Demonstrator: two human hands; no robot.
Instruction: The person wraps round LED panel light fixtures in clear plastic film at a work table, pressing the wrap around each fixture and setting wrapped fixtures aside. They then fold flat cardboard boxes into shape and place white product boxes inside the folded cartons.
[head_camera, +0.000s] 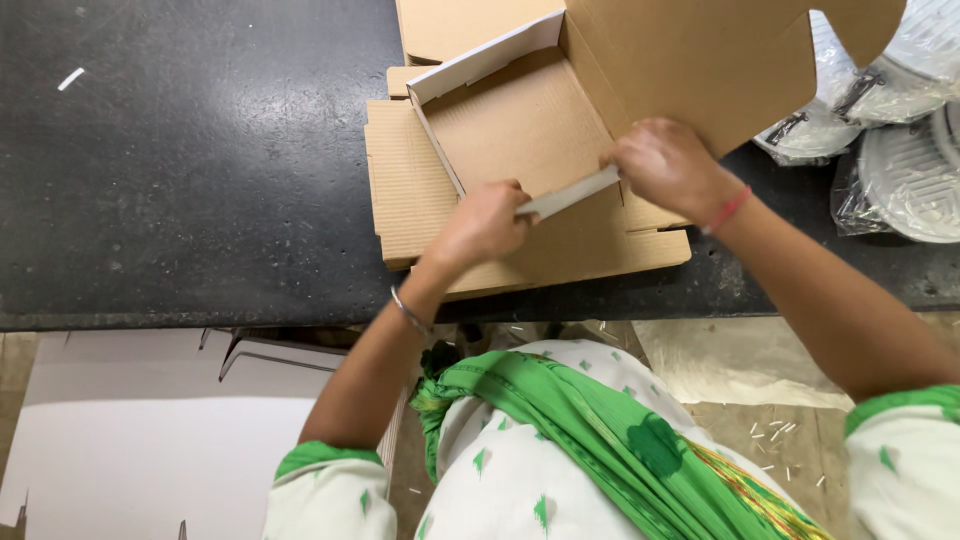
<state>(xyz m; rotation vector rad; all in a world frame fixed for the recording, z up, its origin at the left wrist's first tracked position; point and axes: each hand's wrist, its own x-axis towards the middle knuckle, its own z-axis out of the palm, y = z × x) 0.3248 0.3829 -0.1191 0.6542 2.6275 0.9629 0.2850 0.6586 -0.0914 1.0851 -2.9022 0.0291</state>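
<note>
Box (520, 130) half-folded, lid up | front flap (568, 194) long axis L-R, tilted | left hand (480, 225) + right hand (665, 165) pinch its ends

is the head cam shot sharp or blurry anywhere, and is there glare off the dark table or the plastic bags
Head view: mostly sharp; the left hand and right hand on the cardboard box show only slight softness. The dark table carries a broad, soft sheen at upper left, no harsh hotspot. The plastic-wrapped items at right show bright white reflections. Shadows are soft.

1 open box (520, 130) — 2 hands — approx. 3 bagged items (905, 170)
</note>
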